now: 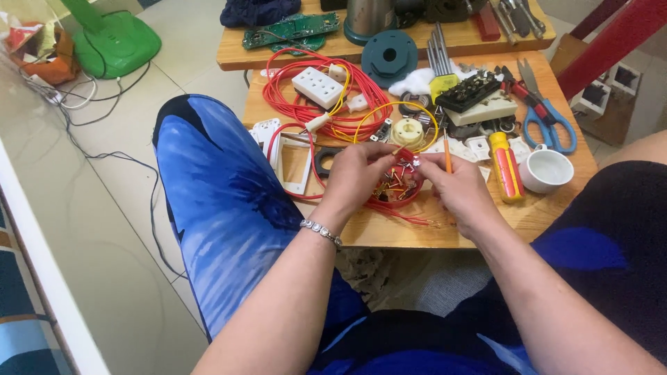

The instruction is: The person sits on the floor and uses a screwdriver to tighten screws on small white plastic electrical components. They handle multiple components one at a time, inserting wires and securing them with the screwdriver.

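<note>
Low on the cluttered wooden table, both hands are working over a small red dish of screws — left hand and right hand pinching a tiny part, sorting apparently unfinished.

Soft, even daylight fills the scene, bright enough that colours on the wooden tabletop read clearly, and it seems to come from the upper left, where the pale floor tiles look slightly washed out. Shadows are faint and diffuse, with only a mild darkening under the tabletop edge. The wide lens bends straight lines toward the frame edges, and the forearms nearest the camera look a little soft, while the small parts stay reasonably sharp.
</note>
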